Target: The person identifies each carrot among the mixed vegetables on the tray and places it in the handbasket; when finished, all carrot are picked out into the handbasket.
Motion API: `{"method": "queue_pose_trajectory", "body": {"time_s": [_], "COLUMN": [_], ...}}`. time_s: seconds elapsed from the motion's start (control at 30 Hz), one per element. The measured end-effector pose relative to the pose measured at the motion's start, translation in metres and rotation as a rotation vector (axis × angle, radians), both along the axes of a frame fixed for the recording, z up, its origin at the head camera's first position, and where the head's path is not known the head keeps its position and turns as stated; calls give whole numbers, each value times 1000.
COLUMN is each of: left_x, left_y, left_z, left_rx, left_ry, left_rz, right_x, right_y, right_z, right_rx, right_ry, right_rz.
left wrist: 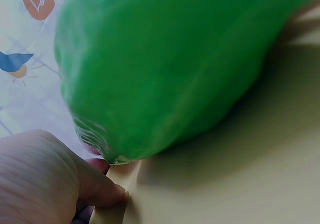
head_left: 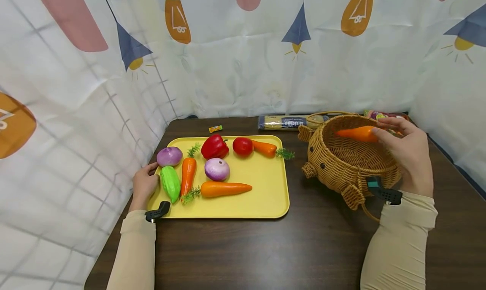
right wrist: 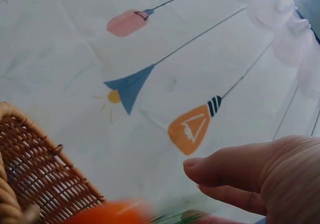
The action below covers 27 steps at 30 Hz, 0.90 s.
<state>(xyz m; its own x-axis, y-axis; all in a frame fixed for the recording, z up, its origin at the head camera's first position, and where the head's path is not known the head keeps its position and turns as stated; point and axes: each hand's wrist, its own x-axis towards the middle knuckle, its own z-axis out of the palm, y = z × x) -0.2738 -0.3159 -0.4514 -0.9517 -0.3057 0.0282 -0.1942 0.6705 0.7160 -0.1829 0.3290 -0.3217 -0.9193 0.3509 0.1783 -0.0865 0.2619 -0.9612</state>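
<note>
My left hand point(head_left: 145, 184) pinches the left rim of the yellow tray point(head_left: 262, 203), thumb over the edge. Close beside it lie a green ridged vegetable point(head_left: 170, 183), large in the left wrist view, and a purple onion point(head_left: 169, 156). Over the wicker basket point(head_left: 334, 167), my right hand point(head_left: 411, 151) has its thumb and fingers spread. An orange carrot point(head_left: 358, 133) is at those fingertips, inside the basket's opening. In the right wrist view that carrot point(right wrist: 112, 213) is blurred and lies apart from the thumb; its leafy end is partly hidden.
On the tray are more carrots point(head_left: 225, 189), a red bell pepper point(head_left: 214, 147), a tomato point(head_left: 243, 147) and another onion point(head_left: 217, 169). Behind stand a long packet point(head_left: 282, 122) and a small orange wrapper point(head_left: 215, 129). A printed curtain point(head_left: 235, 71) borders the dark table point(head_left: 243, 256).
</note>
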Motion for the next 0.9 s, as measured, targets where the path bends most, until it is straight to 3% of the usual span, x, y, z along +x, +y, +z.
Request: {"method": "queue_pose_trajectory", "body": {"time_s": [0.13,0.33,0.63,0.73,0.9], "left_x": [-1,-1,2,2,0], "left_y": [1,0,1,1,1], "left_z": [0,0,1,1,-1], "left_rx": [12,22,12,9,6], "left_ry": [1,0,7,9,14], "left_rz": [5,15,12,12,20], "right_x": [-1,-9,-17,-19,-26], "right_y": [-4,-20,-52,-64,-85], "right_z": [0,0,3,4,4], "right_rx": [150,267,341,312,251], "right_ry": [-43,-16,-4,52,229], "right_rz": [-13,5,60,34,-47]}}
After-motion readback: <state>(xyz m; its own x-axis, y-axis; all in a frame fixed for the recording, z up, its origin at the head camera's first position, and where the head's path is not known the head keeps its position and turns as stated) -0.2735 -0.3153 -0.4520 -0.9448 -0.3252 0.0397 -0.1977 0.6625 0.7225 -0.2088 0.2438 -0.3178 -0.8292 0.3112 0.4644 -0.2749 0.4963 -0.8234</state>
